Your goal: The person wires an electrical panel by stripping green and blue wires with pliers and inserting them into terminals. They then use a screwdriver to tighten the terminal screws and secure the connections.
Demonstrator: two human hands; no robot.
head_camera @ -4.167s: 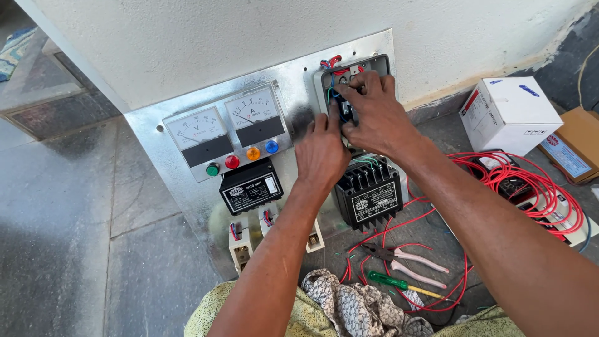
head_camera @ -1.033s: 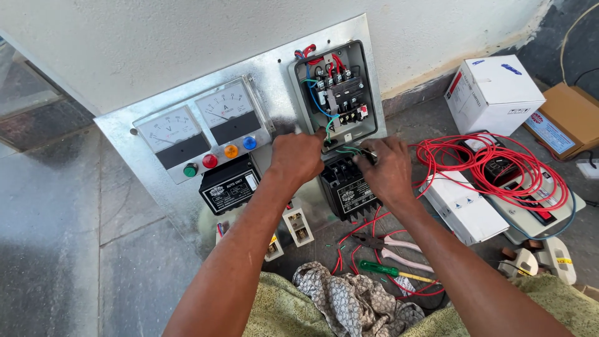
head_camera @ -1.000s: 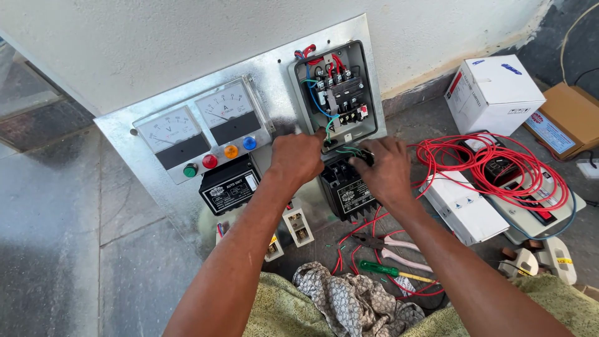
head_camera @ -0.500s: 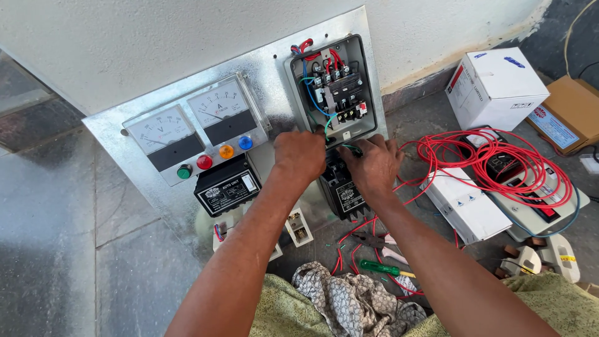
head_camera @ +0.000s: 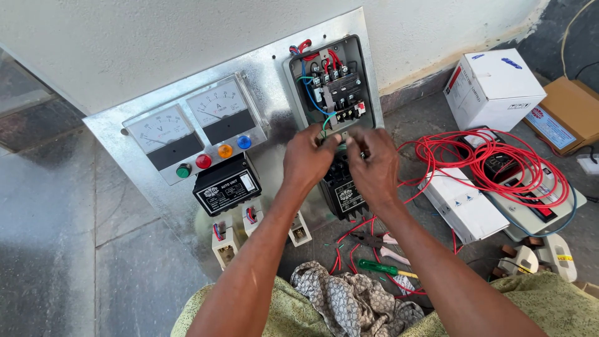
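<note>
A metal panel (head_camera: 156,187) is leaned against the wall. Two meters (head_camera: 193,118) are mounted on its left, an open contactor box (head_camera: 331,81) on its right. Coiled wire (head_camera: 499,162) is lain on the floor, right of the panel.

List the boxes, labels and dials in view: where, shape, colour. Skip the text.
White carton: upper right, on the floor by the wall, cube-shaped, red and blue print.
Brown cardboard box: far right, flat, with a blue-and-white label.
White long box: right of the hands, beside the red wire coil.
Two meters: left on the metal panel, square, white faces, black lower halves.
Black unit: below the meters, white label on its front.
</note>
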